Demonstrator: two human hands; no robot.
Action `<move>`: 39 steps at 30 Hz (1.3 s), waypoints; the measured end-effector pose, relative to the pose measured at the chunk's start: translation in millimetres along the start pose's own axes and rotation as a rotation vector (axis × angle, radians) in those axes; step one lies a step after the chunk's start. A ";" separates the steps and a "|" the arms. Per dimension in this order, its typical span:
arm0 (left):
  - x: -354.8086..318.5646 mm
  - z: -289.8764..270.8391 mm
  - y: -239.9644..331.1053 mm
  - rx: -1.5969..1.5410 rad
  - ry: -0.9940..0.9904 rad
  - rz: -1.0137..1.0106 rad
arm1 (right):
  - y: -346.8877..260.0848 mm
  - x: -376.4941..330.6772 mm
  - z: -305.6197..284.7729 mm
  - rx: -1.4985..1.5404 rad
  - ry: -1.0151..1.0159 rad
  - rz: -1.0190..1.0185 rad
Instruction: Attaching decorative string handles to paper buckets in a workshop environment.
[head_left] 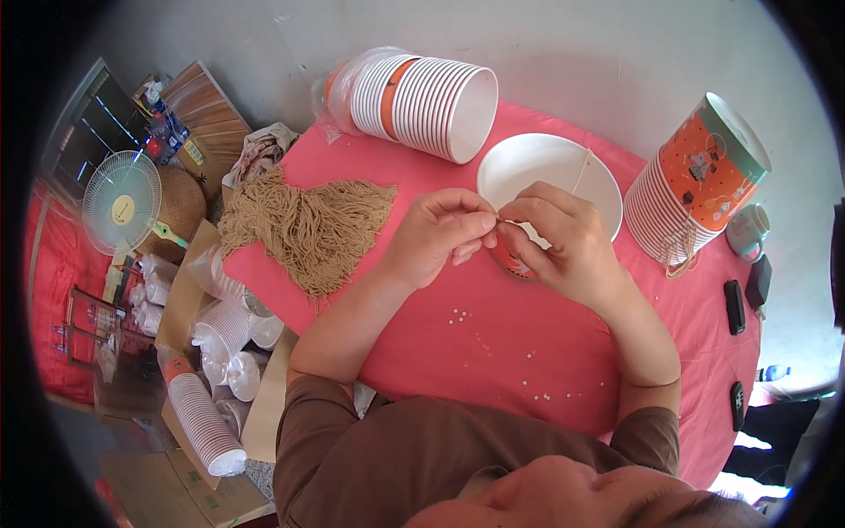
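Note:
My left hand [444, 231] and my right hand [563, 236] meet fingertip to fingertip over the near rim of a paper bucket [537, 150]. Its white inside faces up, and a bit of its orange outer wall shows below my fingers. Both hands are closed in a pinch. A tiny tan bit, apparently the end of a thin cord, shows between the fingertips; the rest of the grip is hidden. Beyond my right hand a length of pale cord [581, 169] runs up across the bucket's inside. Left of my hands lies a heap of tan cords [308, 224].
Nested white paper buckets [422, 101] lie at the back, partly in plastic. Another stack [695, 180] stands at right with cord loops, beside a mug [748, 231] and small black devices [734, 306]. Small white discs [458, 317] dot the red tablecloth. A carton [264, 414] holds cups; a fan [121, 204] stands left.

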State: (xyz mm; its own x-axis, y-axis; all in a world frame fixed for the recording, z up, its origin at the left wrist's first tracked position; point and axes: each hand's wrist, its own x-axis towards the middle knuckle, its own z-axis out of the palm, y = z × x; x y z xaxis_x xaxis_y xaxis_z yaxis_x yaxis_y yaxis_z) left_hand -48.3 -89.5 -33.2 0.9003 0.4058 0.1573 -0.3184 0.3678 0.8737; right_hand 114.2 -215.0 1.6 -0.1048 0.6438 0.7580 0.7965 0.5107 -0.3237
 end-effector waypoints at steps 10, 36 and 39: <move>-2.4 8.3 1.1 0.519 0.083 0.267 | -1.1 2.1 -3.7 -0.259 -0.023 -0.083; 7.0 -9.0 6.8 0.659 0.112 0.115 | 6.0 4.2 -27.2 -0.381 -0.241 -0.004; 6.8 -6.0 15.7 0.583 0.125 0.033 | 5.4 5.1 -26.2 -0.371 -0.177 -0.019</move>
State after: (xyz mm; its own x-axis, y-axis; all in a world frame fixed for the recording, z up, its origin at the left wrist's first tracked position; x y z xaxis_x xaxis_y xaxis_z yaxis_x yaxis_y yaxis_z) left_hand -48.9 -75.9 -21.1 0.8397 0.5176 0.1642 -0.0986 -0.1521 0.9834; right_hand 133.6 -223.9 18.5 -0.1967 0.7410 0.6421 0.9507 0.3044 -0.0600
